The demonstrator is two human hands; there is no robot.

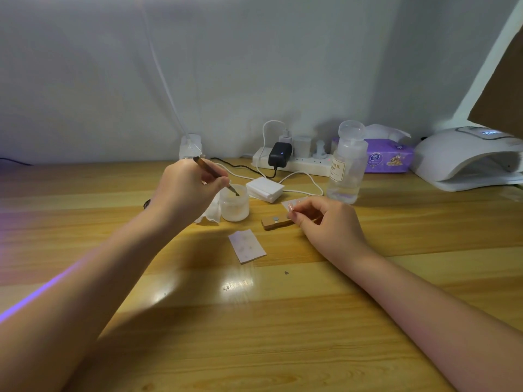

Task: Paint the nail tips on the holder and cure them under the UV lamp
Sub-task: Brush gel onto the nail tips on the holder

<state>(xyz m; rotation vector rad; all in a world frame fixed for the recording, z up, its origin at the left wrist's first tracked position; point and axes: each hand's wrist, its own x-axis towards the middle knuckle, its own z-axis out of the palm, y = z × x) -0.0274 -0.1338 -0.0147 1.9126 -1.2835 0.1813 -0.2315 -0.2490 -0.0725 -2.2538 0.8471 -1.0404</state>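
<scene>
Left hand (pixel 188 190) pinching thin brown-handled brush (pixel 215 176), tip dipped in frosted white jar (pixel 234 203). Right hand (pixel 325 219) gripping clear strip holder of nail tips (pixel 291 204), just right of jar. White domed UV lamp (pixel 467 159) far right on wooden counter (pixel 254 321).

Jar (pixel 234 206) left of holder (pixel 276 222); card (pixel 247 246) before them; UV lamp (pixel 467 159) far right; power strip (pixel 294 162) behind, apparently against wall.
</scene>
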